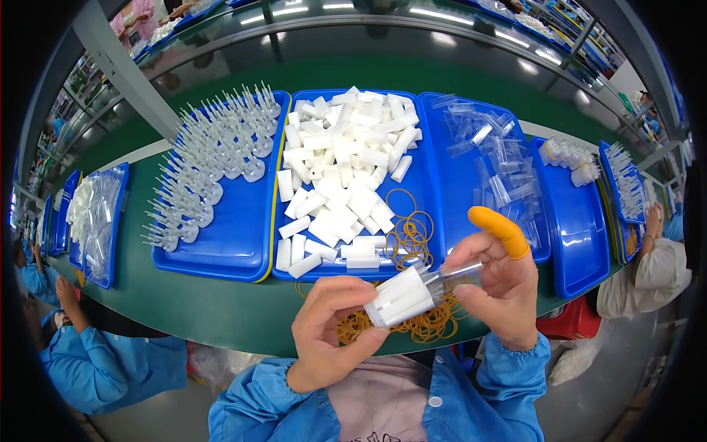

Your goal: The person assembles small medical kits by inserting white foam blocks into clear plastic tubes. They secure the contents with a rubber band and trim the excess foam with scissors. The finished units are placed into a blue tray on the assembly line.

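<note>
Bundle of white plastic sticks (401, 296) with clear tube end, tilted, held between both hands above rubber bands (420, 324)

A worker's left hand (328, 335) and right hand (501, 295), its forefinger in an orange finger cot (501, 230), grip a white bundle (401, 295) above rubber bands (412, 324) on a green worktop (221, 309) lined with blue trays (236, 254) of white blocks (339, 177).

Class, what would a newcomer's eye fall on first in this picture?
Low in the middle, the left hand and right hand, one finger capped by an orange rubber finger cot, hold a bundle of white plastic pieces. Behind them, a blue plastic tray holds a heap of loose white plastic blocks.
</note>
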Demonstrator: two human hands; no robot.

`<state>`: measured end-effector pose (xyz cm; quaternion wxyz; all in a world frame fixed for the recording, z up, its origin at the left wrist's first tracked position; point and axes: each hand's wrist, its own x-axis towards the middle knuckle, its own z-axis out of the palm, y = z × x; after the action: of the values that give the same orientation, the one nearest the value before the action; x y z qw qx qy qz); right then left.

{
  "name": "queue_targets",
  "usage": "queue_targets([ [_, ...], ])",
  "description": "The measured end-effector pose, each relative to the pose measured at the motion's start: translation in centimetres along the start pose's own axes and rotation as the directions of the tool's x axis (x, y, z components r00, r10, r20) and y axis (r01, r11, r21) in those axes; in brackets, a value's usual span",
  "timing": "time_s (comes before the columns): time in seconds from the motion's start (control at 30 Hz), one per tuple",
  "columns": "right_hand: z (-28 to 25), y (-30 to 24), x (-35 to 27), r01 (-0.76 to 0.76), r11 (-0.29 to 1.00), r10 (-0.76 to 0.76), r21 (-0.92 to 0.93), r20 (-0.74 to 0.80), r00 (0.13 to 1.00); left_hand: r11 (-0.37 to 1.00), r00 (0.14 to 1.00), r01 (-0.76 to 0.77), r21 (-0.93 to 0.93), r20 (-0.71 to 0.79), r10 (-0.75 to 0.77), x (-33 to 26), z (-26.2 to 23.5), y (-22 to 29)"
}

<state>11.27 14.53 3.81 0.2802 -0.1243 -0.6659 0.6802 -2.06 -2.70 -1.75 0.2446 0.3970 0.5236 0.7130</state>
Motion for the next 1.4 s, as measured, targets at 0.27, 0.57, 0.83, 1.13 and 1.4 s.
queue_targets([
  [0.27,0.4,-0.4,-0.8,0.040,0.989,-0.038,-0.141,0.020,0.999,0.933,0.990,-0.076,0.351,0.138,0.028,0.7,0.2,1.4],
  [0.57,-0.1,-1.8,-0.9,-0.001,0.980,0.032,-0.199,0.153,0.988,0.860,0.955,-0.259,0.439,0.251,0.159,0.2,-0.3,0.6],
  [0.83,-0.8,-2.4,-0.4,-0.042,0.951,0.147,-0.308,0.328,0.933,0.828,0.746,0.550,-0.107,0.508,-0.430,1.3,-0.1,1.1],
  [1.13,1.7,-1.6,-1.5,0.259,0.759,-0.121,-0.597,0.262,0.958,0.609,0.702,0.703,-0.368,0.498,-0.509,2.5,0.2,2.0],
  [1.4,2.5,0.0,0.2,0.320,0.672,-0.103,-0.668,0.344,0.933,0.566,0.676,0.733,-0.377,0.495,-0.546,3.0,0.9,2.0],
])
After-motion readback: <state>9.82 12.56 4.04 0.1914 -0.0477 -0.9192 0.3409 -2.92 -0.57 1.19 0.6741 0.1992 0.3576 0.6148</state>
